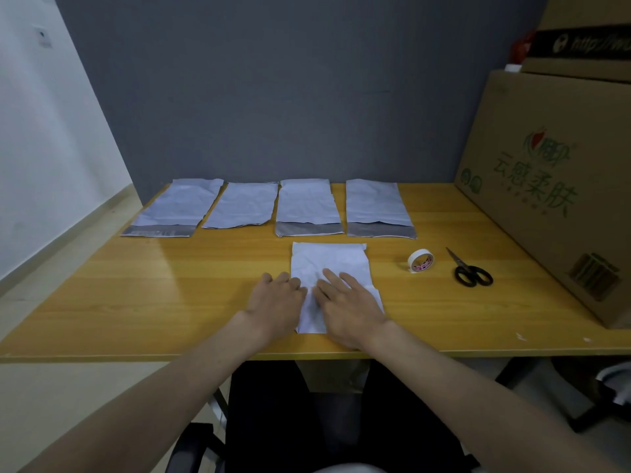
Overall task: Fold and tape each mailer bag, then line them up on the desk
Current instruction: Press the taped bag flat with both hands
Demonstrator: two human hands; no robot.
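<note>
A white mailer bag [329, 268] lies on the wooden desk [170, 295] near its front edge, a little right of centre. Both hands press flat on its near half: the left hand [275, 302] covers the bag's left edge with fingers fairly straight, the right hand [348, 307] lies spread across the middle — neither grips anything. The bag's near right corner is hidden under the right hand, so how it is folded there cannot be told.

Bare desk stretches to the left of the hands as far as the left edge, and a narrower strip lies open between the bag and the far row.

That far row [269, 208] holds four mailer bags side by side against the grey wall, their near ends roughly level; three show a grey strip at the near end, the second from the left does not.

To the right of the near bag stands one roll of tape [421, 260], and just beyond it one pair of black-handled scissors [469, 269], blades pointing away. A large cardboard box [546, 186] takes up the desk's right side — cut off by the frame, with another box [580, 59] stacked on top.
</note>
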